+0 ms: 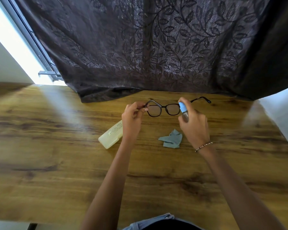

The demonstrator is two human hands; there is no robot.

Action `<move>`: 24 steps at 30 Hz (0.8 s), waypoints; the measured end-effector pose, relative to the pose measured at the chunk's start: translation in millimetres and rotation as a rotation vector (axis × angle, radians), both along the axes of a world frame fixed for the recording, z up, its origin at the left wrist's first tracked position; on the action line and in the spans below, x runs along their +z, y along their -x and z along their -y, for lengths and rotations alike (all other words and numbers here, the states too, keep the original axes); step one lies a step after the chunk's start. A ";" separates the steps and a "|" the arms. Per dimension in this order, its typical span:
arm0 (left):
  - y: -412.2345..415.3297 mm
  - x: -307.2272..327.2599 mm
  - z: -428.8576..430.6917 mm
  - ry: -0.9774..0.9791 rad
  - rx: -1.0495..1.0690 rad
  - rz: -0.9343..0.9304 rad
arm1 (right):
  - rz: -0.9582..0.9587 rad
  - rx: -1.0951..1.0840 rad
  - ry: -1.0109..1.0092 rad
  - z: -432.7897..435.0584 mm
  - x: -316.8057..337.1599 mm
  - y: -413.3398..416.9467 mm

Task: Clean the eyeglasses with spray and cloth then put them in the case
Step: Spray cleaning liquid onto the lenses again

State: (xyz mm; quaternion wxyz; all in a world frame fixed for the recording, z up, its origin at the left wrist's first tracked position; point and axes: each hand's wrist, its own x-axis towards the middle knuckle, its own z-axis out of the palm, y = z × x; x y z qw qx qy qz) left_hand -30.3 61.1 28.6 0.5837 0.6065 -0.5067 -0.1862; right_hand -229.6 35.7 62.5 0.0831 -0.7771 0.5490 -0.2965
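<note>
Left hand (pixel 131 116) pinches the glasses (pixel 163 109) at their left hinge, held above the table (pixel 56 146); right hand (pixel 194 125) wraps the spray bottle (pixel 184 112), blue top just beside the right lens; cloth (pixel 171 139) crumpled on the wood below; case (pixel 111 135) closed, partly behind the left wrist; bracelet (pixel 204 146) on the right wrist.

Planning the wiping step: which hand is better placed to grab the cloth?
Probably the right hand: the cloth lies beside it, once it sets down the spray bottle. The left hand holds the eyeglasses.
</note>
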 end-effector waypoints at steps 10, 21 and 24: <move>-3.7 -2.8 2.1 -0.017 0.009 -0.003 | -0.059 0.018 -0.047 1.2 -2.3 -0.7; -3.5 -6.9 3.9 -0.035 0.014 0.017 | -0.104 0.075 -0.008 4.4 -2.1 -1.9; -3.1 -5.4 3.0 -0.040 0.010 -0.004 | -0.079 0.057 0.012 4.2 -4.4 -1.7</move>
